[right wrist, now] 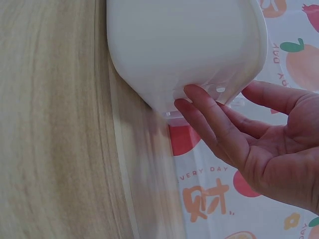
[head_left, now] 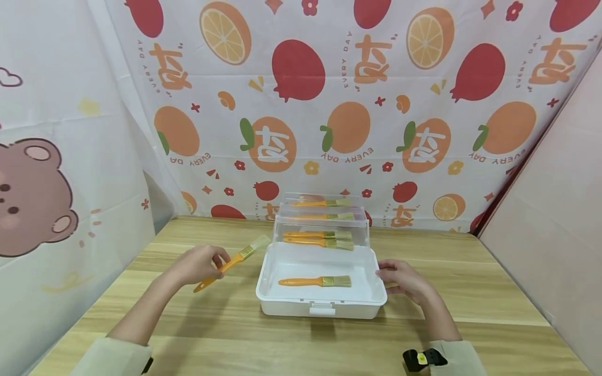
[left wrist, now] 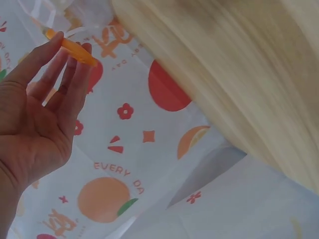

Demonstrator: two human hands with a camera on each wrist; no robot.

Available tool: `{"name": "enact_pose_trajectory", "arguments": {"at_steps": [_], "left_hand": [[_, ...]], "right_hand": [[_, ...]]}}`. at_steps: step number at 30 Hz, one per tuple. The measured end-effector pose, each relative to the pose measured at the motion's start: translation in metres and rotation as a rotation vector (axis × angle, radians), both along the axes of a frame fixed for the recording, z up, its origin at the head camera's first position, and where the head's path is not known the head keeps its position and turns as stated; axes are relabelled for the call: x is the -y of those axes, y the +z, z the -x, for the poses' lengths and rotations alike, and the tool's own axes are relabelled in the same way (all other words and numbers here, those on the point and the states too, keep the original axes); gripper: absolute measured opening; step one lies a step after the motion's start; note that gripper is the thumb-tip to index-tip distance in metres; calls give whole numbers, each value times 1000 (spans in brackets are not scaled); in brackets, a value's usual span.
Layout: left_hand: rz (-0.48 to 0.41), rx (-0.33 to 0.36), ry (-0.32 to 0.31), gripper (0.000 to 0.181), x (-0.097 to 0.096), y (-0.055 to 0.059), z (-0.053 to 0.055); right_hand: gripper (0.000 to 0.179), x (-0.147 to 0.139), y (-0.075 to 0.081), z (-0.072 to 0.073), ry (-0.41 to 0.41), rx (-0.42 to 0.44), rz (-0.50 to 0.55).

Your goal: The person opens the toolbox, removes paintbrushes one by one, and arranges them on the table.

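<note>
My left hand [head_left: 199,265] pinches a paintbrush [head_left: 232,265] by its orange handle, bristles pointing up and right, left of a white plastic box [head_left: 324,308]. Its orange handle [left wrist: 79,52] shows between thumb and fingers in the left wrist view; the bristle end is out of sight there. Inside the box's base, another paintbrush [head_left: 315,281] lies flat with its bristles to the right. My right hand [head_left: 405,280] is at the box's right side. In the right wrist view, the nearly straight fingers [right wrist: 212,112] touch the white side wall [right wrist: 184,45].
Clear stepped trays [head_left: 280,230] rise at the back of the box, with several more paintbrushes [head_left: 320,243] showing there. A latch [head_left: 322,312] is on the box's front. The wooden table [head_left: 226,339] ends at a fruit-print cloth [head_left: 376,172] behind, with pale cloths at both sides.
</note>
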State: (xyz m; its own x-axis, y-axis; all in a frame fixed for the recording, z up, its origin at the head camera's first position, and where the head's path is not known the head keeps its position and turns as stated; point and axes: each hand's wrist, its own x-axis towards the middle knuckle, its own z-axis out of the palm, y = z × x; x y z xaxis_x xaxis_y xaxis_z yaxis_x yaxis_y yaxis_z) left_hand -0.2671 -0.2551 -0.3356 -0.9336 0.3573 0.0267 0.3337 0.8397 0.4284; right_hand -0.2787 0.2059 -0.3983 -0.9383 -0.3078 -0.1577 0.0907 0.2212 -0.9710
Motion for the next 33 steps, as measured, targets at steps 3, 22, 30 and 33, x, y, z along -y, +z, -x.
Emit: {"name": "enact_pose_trajectory", "arguments": {"at_steps": [3,22,30,33], "left_hand": [[-106,90,34,24,2,-7,3],[-564,506,179,33,-10,-34,15],[-628,559,247,35,-13,-47,23],[-627,559,262,35,-16,-51,24]], "right_hand": [[49,0,0,1,-4,6,4],[49,1,1,0,-15,1,-4],[49,1,2,-1,-8,-2,-4],[49,0,1,0,-11,0,-4]]}}
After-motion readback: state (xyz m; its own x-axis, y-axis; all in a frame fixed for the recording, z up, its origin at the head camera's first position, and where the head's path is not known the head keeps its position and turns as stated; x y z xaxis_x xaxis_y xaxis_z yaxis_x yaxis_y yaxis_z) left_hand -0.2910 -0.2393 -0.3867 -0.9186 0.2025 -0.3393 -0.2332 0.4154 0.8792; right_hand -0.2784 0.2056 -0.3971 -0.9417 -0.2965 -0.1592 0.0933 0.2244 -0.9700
